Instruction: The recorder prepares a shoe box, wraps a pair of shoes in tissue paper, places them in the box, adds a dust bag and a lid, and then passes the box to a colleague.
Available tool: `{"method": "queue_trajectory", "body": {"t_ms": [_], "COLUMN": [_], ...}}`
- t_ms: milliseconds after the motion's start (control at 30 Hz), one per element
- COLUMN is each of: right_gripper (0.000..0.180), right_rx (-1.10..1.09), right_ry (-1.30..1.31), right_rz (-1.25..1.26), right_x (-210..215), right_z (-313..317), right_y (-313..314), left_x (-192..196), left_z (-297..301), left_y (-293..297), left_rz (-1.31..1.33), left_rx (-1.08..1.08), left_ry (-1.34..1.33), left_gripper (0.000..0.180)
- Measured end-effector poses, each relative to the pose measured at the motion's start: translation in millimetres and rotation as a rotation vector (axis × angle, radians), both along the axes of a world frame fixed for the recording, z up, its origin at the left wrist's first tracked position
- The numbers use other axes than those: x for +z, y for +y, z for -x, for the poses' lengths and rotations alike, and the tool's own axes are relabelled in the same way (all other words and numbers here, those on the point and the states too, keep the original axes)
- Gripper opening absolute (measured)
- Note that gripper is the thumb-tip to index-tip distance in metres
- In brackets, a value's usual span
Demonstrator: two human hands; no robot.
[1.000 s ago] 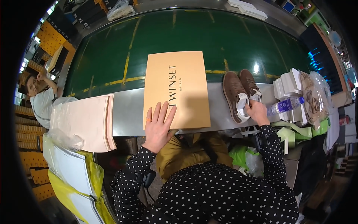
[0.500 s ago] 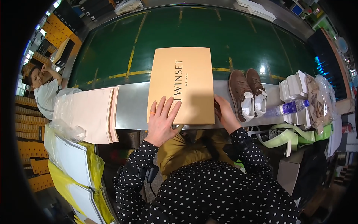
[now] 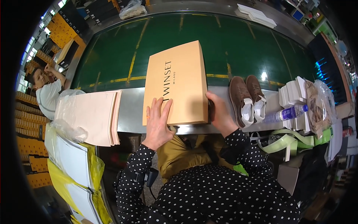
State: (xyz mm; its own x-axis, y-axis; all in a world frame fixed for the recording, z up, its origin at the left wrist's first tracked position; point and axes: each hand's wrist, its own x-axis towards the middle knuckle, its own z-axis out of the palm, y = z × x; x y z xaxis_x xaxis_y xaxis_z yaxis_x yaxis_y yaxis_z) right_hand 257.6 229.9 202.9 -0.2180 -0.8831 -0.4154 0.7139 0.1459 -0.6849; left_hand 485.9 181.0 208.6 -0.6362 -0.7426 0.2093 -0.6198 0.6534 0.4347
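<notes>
A tan lidded shoebox (image 3: pixel 186 80) with dark lettering is in front of me, slightly turned, over the steel edge and the green belt. My left hand (image 3: pixel 157 126) grips its near left corner, fingers flat on the lid and thumb at the front side. On the box's right side my right hand (image 3: pixel 220 115) is closed, thumb near the lid's edge; its other fingers are mostly hidden. A pair of brown sneakers, the left shoe (image 3: pixel 239 95) and the right shoe (image 3: pixel 255 89), stands just right of that hand, white paper or lining showing inside.
Pale pink sheets (image 3: pixel 91 115) are stacked at left, above white sheets in yellow plastic (image 3: pixel 69 156). At right lie a water bottle (image 3: pixel 287 114), folded white paper (image 3: pixel 292 91) and green straps (image 3: pixel 285 142). A co-worker (image 3: pixel 48 89) is at far left. The green conveyor belt (image 3: pixel 242 44) runs beyond.
The box has turned and tilted, its right side now showing, and shifted slightly left. My right hand has moved left with it; my left hand keeps its hold near the front left corner.
</notes>
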Motion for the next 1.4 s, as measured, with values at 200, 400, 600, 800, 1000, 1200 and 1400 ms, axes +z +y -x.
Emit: {"method": "queue_trajectory", "body": {"t_ms": [200,400,600,800,1000,1200,1400], "right_gripper": [0.024,0.026,0.026,0.041,0.046,0.043,0.042], "right_rx": [-0.119,-0.142,-0.192,-0.17,-0.001,-0.014,-0.023], "right_ry": [0.24,0.285,0.584,0.598,0.713,0.813,0.625], "right_rz": [0.225,0.227,0.166,0.108,0.063,0.023,0.072], "right_x": [-11.8,-27.8,-37.4,-65.7,-69.4,-66.0,-80.5], "right_z": [-20.0,-18.4,-15.0,6.8,33.0,45.0,51.5], "right_y": [6.2,7.5,13.6,23.9,42.9,40.5,45.0], "left_x": [-3.3,-10.1,-3.2,2.9,25.7,121.6,156.1], "left_z": [-1.4,0.9,-0.5,-32.3,-128.9,-225.3,-252.8], "left_y": [-0.2,2.6,3.1,-12.2,-76.4,-158.6,-245.4], "left_rz": [-0.052,-0.057,-0.069,-0.476,-0.357,-0.313,-0.235], "left_rx": [0.099,0.116,0.106,0.355,0.601,0.692,0.298], "left_ry": [0.052,0.192,0.276,0.541,0.856,0.693,-0.072], "left_gripper": [0.097,0.093,0.085,0.073,0.032,0.051,0.048]}}
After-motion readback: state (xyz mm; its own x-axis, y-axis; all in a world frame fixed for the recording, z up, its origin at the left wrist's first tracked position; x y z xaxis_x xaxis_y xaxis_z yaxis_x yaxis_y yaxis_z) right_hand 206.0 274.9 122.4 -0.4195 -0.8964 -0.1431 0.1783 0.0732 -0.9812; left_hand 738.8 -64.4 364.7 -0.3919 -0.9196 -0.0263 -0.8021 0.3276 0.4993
